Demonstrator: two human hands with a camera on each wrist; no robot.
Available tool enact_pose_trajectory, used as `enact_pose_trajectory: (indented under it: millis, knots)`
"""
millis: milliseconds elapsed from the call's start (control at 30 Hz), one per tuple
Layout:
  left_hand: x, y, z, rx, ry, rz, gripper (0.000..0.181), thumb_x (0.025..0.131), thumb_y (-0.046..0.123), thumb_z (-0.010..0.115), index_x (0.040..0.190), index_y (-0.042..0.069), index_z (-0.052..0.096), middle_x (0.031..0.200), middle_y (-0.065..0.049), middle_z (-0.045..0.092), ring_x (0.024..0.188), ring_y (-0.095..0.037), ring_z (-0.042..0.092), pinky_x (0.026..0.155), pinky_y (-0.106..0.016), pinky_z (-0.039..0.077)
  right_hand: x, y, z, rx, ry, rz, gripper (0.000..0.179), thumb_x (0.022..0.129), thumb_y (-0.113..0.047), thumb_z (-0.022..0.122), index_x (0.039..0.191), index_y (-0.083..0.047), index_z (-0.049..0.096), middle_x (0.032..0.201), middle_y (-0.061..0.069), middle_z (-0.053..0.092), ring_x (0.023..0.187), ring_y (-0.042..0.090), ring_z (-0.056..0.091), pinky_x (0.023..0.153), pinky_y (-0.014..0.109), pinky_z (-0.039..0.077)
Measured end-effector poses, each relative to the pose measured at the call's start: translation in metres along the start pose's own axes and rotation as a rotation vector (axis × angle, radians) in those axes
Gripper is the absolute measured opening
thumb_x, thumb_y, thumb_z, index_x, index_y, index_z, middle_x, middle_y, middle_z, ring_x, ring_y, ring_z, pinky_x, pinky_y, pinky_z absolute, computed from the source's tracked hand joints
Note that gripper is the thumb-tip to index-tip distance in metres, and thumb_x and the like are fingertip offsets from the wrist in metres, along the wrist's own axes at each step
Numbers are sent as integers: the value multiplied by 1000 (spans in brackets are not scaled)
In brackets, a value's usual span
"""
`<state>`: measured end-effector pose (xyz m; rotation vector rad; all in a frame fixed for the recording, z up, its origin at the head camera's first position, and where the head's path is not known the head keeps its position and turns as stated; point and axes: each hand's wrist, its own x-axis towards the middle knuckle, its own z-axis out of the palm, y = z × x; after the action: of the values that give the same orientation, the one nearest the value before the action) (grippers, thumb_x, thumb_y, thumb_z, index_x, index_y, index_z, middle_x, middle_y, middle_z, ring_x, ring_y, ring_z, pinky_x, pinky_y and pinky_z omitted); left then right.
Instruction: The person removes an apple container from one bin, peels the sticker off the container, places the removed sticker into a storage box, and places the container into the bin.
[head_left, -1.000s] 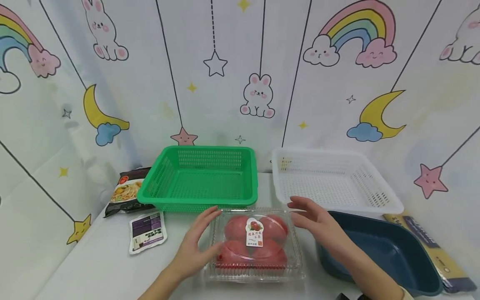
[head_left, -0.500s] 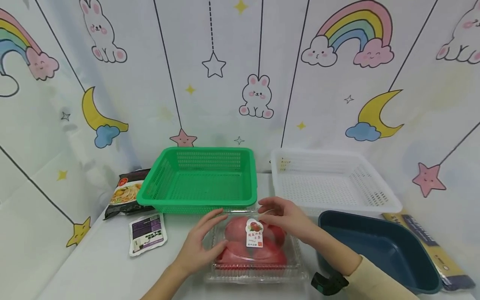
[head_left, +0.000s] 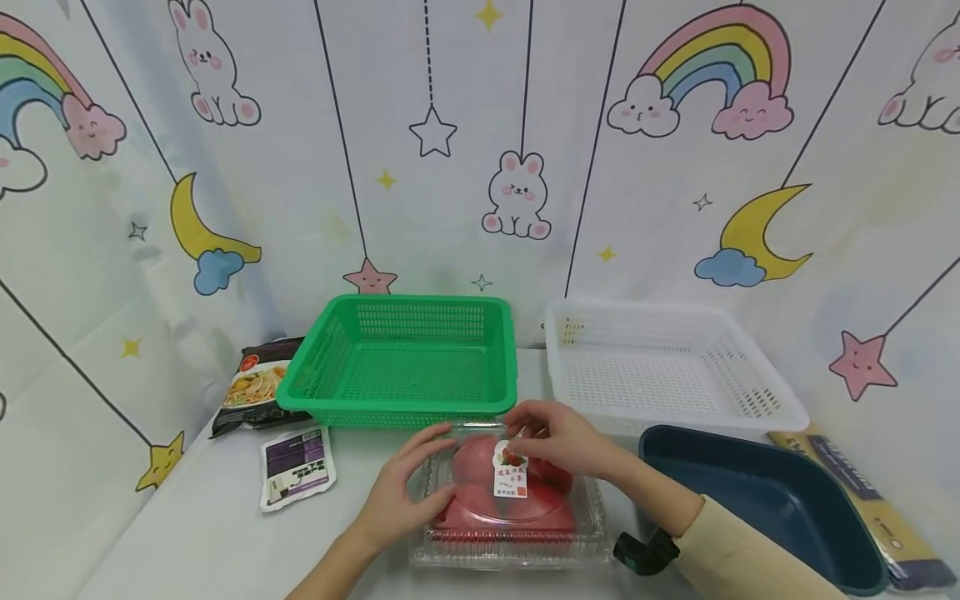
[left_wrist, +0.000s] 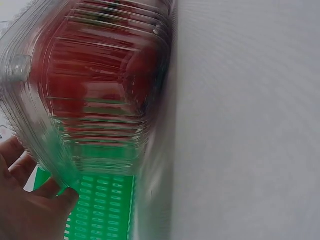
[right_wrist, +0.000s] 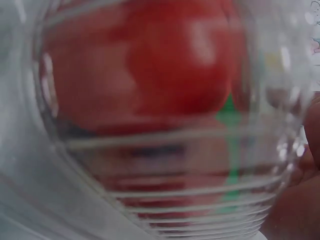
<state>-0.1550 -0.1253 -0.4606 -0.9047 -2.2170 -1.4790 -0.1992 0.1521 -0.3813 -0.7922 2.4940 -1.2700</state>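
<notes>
A clear plastic clamshell box (head_left: 588, 508) of round red fruits (head_left: 474, 462) stands at the table's front middle, with a white fruit label (head_left: 511, 483) on its lid. My left hand (head_left: 390, 500) rests along its left side, fingers loosely extended and thumb forward. In the left wrist view that hand (left_wrist: 30, 200) meets a lower corner of the box's rim. Over the back of the lid my right hand (head_left: 562, 437) bends its fingers, thumb at the label's top edge. A gap shows between thumb and fingers. The right wrist view is blurred, mostly filled by the box (right_wrist: 165, 185).
Behind the box stand a green basket (head_left: 405, 412) and a white basket (head_left: 675, 408). A dark blue tub (head_left: 765, 508) lies right, beside a yellow packet (head_left: 862, 500). At left are a black noodle packet (head_left: 251, 392) and a small purple-and-white pouch (head_left: 297, 467).
My right hand has moved left from the box's right side onto the back of the lid, its thumb coming to the label. The left hand and the box have hardly moved.
</notes>
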Motion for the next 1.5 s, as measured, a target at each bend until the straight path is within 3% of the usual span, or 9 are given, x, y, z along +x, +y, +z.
enact_pose_trajectory:
  millis: [300,800,1000,1167,1500]
  knots:
    - [0,2,-2,-4,-17,-14,50,85,12,76,133,10,64,146,-15,51,138,-32,44,104,-64,40,2,-6,1,-42,-30,-35,30,91,-20,75,116,-4,69,98,-4,66,86,15,61,74,29,54]
    - [0,1,-2,-11,-19,-12,50,85,13,77,133,11,64,146,-14,52,138,-31,44,107,-59,40,6,-5,8,-201,6,-72,10,92,-8,73,101,-9,69,81,-9,61,72,7,56,66,26,52]
    - [-1,2,-2,-7,-15,-14,50,85,12,77,133,13,64,146,-14,52,138,-31,45,107,-57,41,8,-3,13,-269,23,-126,9,93,-4,71,91,-11,67,77,-11,59,67,3,56,63,25,52]
    - [-2,2,-2,-7,-12,-19,50,85,12,78,133,13,64,146,-13,52,138,-31,44,107,-58,41,5,-6,15,-293,25,-151,14,97,-4,67,88,-14,62,79,-10,58,68,2,56,62,24,52]
    - [-2,1,-1,-11,-14,-23,51,84,12,78,133,13,64,147,-12,51,139,-32,43,104,-66,39,0,-12,16,-361,46,-123,12,99,-8,64,91,-15,59,83,-8,55,73,6,52,64,25,50]
